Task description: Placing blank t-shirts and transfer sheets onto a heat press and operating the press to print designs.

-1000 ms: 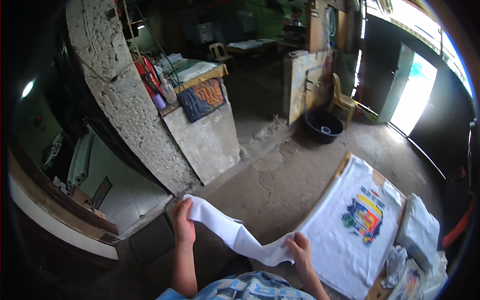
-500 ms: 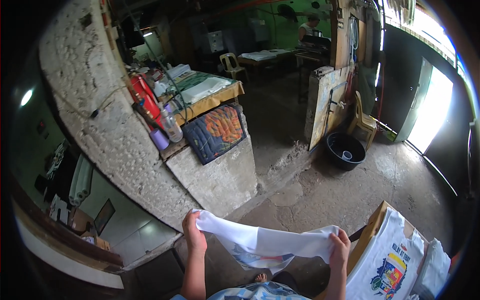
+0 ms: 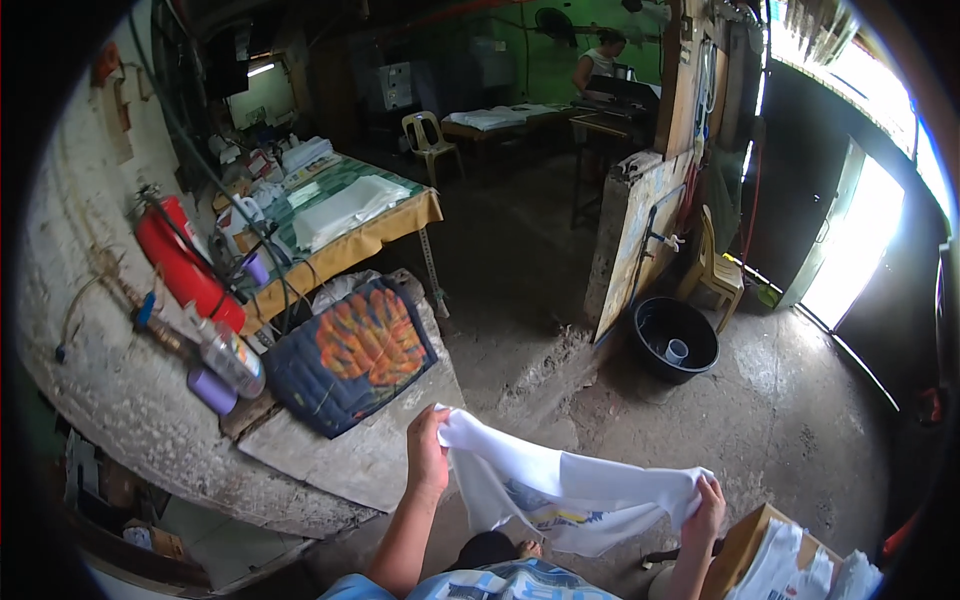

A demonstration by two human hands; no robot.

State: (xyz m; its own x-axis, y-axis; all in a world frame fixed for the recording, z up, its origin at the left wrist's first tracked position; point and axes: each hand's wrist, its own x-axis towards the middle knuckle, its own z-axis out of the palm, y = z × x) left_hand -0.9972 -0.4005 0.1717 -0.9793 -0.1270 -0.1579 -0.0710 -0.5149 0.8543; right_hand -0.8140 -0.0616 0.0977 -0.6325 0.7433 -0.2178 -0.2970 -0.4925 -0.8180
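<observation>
White cloth (image 3: pixel 590 485), printed in colour, hangs at lower centre of the frame, its upper edge stretched between the left hand (image 3: pixel 428 450) and the right hand (image 3: pixel 707 508); the fingers of each are curled closed on one end, presumably so it spreads instead of bunching; at lower right, white fabric (image 3: pixel 782 562) rests on a wooden board (image 3: pixel 738 548), likely keeping it flat

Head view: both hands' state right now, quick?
Left hand: closed, holding the left end of the white printed cloth.
Right hand: closed, holding the right end of the same cloth.
</observation>
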